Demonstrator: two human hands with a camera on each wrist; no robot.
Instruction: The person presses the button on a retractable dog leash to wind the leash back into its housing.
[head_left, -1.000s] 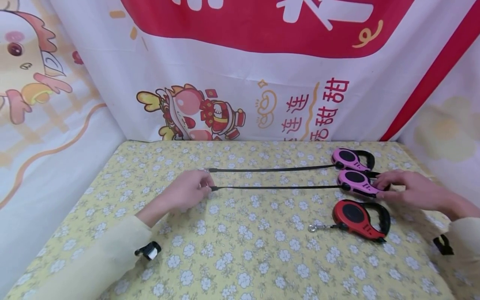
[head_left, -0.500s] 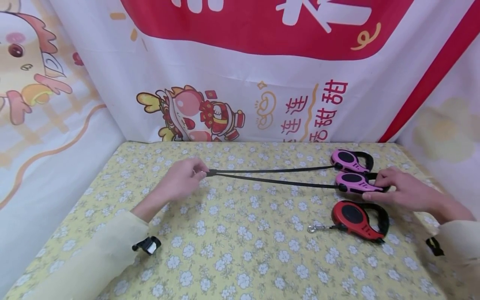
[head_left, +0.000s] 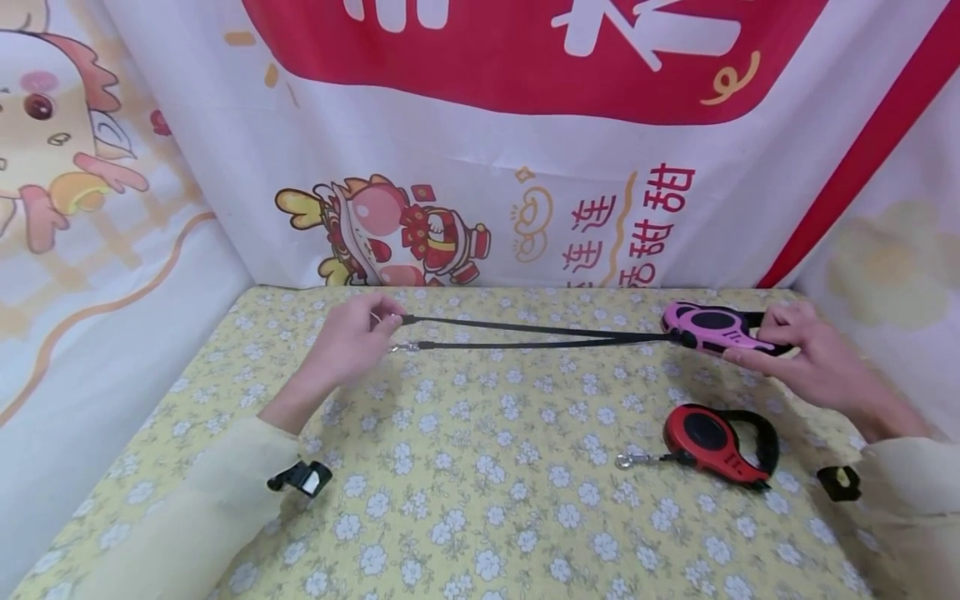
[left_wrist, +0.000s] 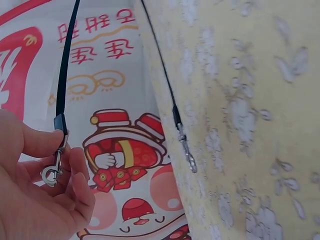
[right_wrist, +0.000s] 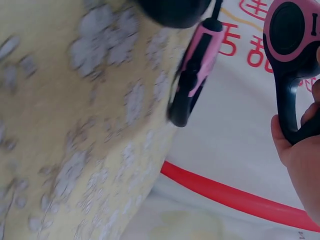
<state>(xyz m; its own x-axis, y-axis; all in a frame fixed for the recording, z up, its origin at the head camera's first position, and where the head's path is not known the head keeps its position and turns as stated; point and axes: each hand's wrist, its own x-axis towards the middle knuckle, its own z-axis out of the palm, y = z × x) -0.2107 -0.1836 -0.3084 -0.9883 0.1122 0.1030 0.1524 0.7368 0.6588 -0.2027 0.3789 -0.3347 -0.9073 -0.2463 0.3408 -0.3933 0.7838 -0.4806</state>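
Observation:
My left hand (head_left: 348,342) pinches the clip end of a black leash cord (head_left: 510,327); the left wrist view shows the silver clip (left_wrist: 52,172) at its fingers. My right hand (head_left: 813,358) grips the handle of a pink leash reel (head_left: 712,327), raised off the cloth in the right wrist view. Behind it, a second pink reel (right_wrist: 204,52) lies on the cloth, largely covered in the head view. Its cord (head_left: 495,346) runs left to a silver clip (left_wrist: 187,150) lying near my left hand. A red reel (head_left: 708,437) with a short clip (head_left: 633,459) lies nearer.
A yellow flowered cloth (head_left: 465,475) covers the table. A printed white and red curtain (head_left: 465,133) hangs at its back edge, with further printed cloths (head_left: 142,275) along the sides.
Both hands have moved toward the back of the table with the held pink reel and its cord. That reel now overlaps the other pink one, and the cords cross near the reels.

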